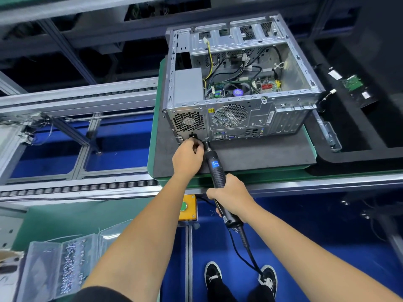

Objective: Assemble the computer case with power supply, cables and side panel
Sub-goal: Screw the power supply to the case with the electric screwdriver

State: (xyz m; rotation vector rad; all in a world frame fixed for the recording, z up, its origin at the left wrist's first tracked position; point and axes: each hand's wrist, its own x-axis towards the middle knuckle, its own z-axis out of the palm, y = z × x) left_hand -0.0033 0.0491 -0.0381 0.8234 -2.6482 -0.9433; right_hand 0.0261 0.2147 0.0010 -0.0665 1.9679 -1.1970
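An open grey computer case point(290, 101) lies on a dark mat, its rear panel facing me and its side panel off. The grey power supply point(188, 88) sits in its left rear corner, with loose cables point(237, 68) over the motherboard. My right hand point(229, 195) grips a black electric screwdriver point(214, 165), whose tip meets the rear panel at the power supply's lower right corner. My left hand point(189, 155) has its fingers curled at the screwdriver's tip, just below the power socket; whether they pinch anything is hidden.
The mat lies on a green pallet point(157, 118) on a roller conveyor point(76, 188). A clear bin of screws point(69, 269) stands at the lower left. A yellow button box point(187, 208) hangs under the rail. Loose circuit boards point(353, 83) rest in a black tray to the right.
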